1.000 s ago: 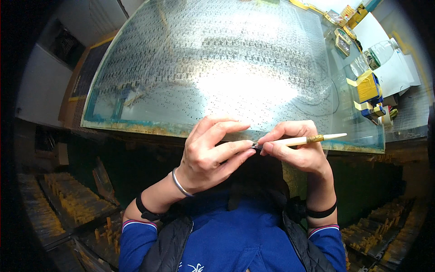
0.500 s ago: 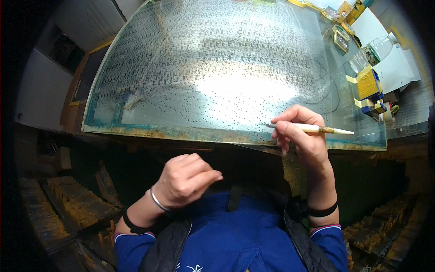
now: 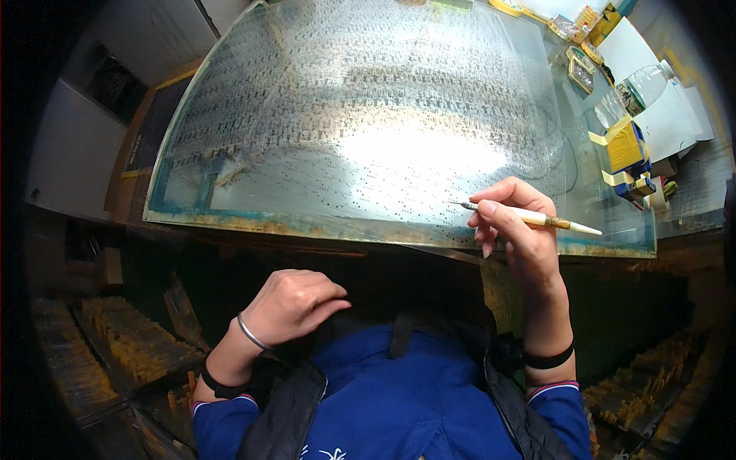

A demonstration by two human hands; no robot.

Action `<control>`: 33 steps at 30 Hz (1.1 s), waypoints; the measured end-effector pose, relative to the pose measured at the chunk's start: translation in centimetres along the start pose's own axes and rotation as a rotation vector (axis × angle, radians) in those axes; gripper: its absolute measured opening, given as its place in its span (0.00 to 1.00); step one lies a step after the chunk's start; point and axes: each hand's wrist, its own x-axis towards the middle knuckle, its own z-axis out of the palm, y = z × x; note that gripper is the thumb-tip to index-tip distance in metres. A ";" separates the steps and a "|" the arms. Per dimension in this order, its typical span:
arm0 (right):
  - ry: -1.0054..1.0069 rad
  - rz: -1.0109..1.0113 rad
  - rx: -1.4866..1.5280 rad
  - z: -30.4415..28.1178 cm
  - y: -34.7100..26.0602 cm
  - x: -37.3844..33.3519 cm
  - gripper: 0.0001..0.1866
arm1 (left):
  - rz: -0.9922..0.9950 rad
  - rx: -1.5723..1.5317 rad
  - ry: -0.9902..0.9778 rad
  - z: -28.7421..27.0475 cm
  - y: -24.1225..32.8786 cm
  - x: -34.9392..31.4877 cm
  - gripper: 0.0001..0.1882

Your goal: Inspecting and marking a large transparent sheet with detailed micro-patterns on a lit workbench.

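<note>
My right hand (image 3: 517,230) pinches a slim white-handled pen-like tool (image 3: 534,217) between thumb and fingers. Its thin dark tip points left over the near right part of a large clear sheet (image 3: 307,180) marked with rows of small dark dots and blocks. Whether the tip touches the sheet, I cannot tell. Underneath lies a glass-topped table (image 3: 307,221) with a worn teal edge. In front of that edge my left hand (image 3: 297,305) hangs in the air, its fingers loosely bent and the thumb a little apart, with nothing seen in it.
On the table's right stand yellow-and-blue boxes (image 3: 627,147) with tape strips, a clear plastic bottle (image 3: 650,84) and a small clear case (image 3: 580,70). Racks (image 3: 134,337) with yellow-edged pieces flank me below. A bright glare covers the sheet's middle.
My left hand has drawn back left, and its thumb has parted from the fingers. The right hand has shifted slightly right and down, and the tool's thin tip now shows.
</note>
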 end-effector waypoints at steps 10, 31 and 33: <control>-0.010 -0.016 -0.096 0.3 0.1 -0.1 0.06 | 0.052 0.291 0.543 -1.8 0.7 4.3 0.14; 0.083 -0.075 -0.350 0.4 0.4 0.0 0.04 | 0.006 0.322 0.516 -0.8 0.3 4.7 0.13; -0.024 -0.118 -0.479 0.0 0.2 -0.2 0.05 | 0.005 0.324 0.518 -0.8 0.3 4.7 0.13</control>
